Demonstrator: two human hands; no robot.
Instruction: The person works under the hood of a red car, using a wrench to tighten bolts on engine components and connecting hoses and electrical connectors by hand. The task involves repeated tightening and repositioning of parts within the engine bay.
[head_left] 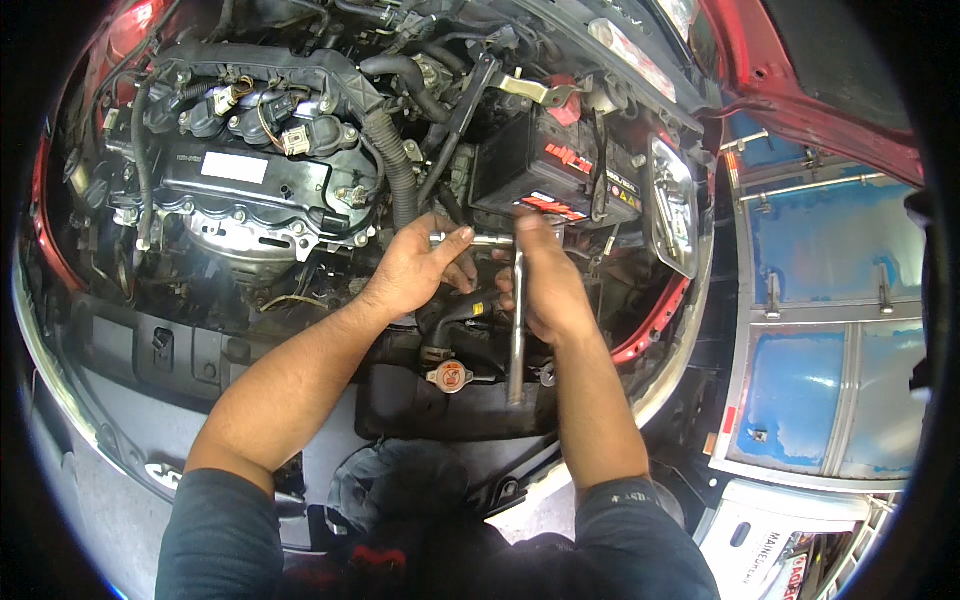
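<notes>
My left hand (408,268) is closed, with thumb and fingers around a shiny extension bar (490,240) that lies crosswise in front of the battery. Where that bar meets a long metal socket wrench handle (517,345), my right hand (545,280) wraps the joint, its thumb on top. The handle hangs down toward the radiator cap (450,377). A black battery (535,165) with red and white labels sits just beyond both hands. Below my left fingers runs a black hose (462,315). The far end of the extension is hidden by my left hand.
The engine (240,185), with unplugged-looking connectors, fills the left of the bay. A metal bracket (525,88) stands over the battery by a red terminal cover (565,105). To the right are a headlight (672,207) and, outside the car, a worn blue metal cabinet (810,250).
</notes>
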